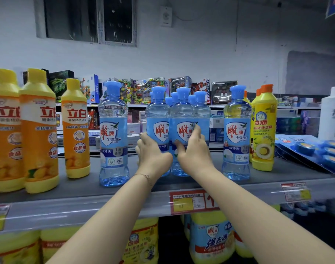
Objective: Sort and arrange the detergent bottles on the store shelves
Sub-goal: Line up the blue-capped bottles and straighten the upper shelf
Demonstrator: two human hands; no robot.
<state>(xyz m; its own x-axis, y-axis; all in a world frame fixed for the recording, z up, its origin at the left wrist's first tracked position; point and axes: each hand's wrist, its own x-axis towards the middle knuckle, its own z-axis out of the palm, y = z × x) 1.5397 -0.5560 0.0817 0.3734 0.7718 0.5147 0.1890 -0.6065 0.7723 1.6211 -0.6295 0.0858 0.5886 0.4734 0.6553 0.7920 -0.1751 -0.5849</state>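
Clear blue detergent bottles with blue caps stand on the grey top shelf (pixel 124 189). My left hand (pixel 152 153) grips the front bottle on the left of the middle cluster (pixel 157 115). My right hand (pixel 194 151) grips the bottle beside it (pixel 183 113); the two bottles touch. More blue caps show behind them. A single blue bottle (pixel 113 134) stands apart to the left, another (pixel 237 132) to the right. Three orange-yellow bottles (pixel 39 130) stand at the far left.
A yellow bottle with an orange cap (pixel 263 128) stands right of the blue ones, then blue blister packs (pixel 311 147) and a white bottle (pixel 332 115). Price tags (pixel 191 201) hang on the shelf edge. Larger yellow bottles (pixel 210 239) fill the shelf below. Toy boxes (pixel 143 90) line a far shelf.
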